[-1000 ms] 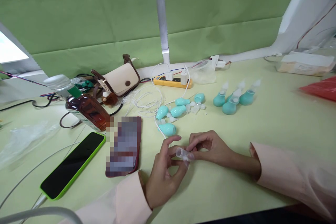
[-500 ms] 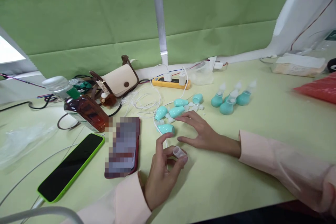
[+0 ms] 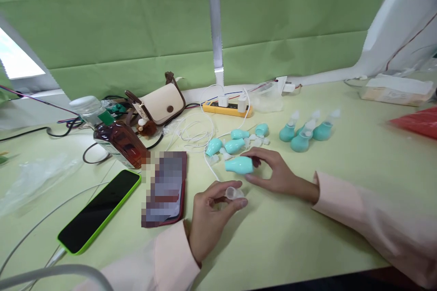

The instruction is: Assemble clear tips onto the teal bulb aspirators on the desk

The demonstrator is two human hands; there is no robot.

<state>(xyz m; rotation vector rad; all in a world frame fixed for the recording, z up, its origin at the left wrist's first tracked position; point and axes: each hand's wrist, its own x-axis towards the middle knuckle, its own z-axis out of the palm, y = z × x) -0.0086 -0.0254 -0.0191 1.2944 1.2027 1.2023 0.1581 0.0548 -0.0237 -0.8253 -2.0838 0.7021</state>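
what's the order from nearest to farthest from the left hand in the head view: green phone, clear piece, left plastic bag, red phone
1. Clear piece: between the left hand's fingertips.
2. Red phone: just to its left.
3. Green phone: farther left, past the red one.
4. Plastic bag: far left.

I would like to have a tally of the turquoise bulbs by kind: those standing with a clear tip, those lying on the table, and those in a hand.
Standing bulbs with clear tips: 4
Lying bulbs: 4
Bulb held in the right hand: 1
Total: 9
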